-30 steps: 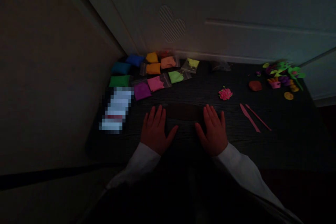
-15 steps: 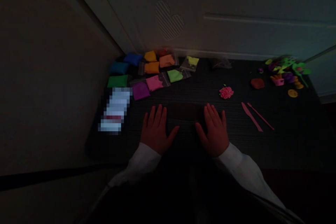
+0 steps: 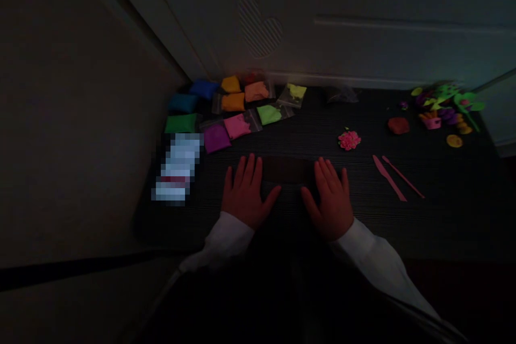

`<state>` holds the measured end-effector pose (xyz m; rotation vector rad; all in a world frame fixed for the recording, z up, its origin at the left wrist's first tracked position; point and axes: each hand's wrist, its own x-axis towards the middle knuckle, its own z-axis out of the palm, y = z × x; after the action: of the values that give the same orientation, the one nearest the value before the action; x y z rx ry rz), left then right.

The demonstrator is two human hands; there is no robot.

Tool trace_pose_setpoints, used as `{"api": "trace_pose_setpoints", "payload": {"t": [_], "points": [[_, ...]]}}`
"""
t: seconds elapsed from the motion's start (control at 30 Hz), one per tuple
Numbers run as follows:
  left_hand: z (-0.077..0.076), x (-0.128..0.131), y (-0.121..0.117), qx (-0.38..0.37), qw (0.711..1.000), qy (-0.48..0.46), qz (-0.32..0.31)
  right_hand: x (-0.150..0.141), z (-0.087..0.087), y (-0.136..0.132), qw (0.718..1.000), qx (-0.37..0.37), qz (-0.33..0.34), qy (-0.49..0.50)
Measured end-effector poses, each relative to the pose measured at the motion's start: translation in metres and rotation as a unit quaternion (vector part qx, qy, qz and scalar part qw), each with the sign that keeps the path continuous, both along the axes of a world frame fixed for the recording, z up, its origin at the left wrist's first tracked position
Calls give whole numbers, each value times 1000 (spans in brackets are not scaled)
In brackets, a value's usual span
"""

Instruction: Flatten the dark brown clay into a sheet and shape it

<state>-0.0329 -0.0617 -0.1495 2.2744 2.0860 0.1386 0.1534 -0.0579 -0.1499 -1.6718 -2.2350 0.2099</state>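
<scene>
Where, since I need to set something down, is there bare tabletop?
Bare: between the light green packet and pink flower cluster; right of the pink stick, nearer than the yellow disc. Crowded: left, with packets and a blurred bright rectangle; back right, with flower pieces; between left hand and right hand, a dark strip.

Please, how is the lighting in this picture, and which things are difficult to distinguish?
Head view: very dim overall; the pixelated screen is brightest; between left hand and right hand, the dark strip barely stands out from the table.
</scene>
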Motion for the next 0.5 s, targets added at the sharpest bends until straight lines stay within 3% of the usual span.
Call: {"api": "trace_pose_setpoints", "payload": {"t": [0.5], "points": [[1,0,0,7,1000,6,-21,0,-1,-1,1000,4,1,-5]]}}
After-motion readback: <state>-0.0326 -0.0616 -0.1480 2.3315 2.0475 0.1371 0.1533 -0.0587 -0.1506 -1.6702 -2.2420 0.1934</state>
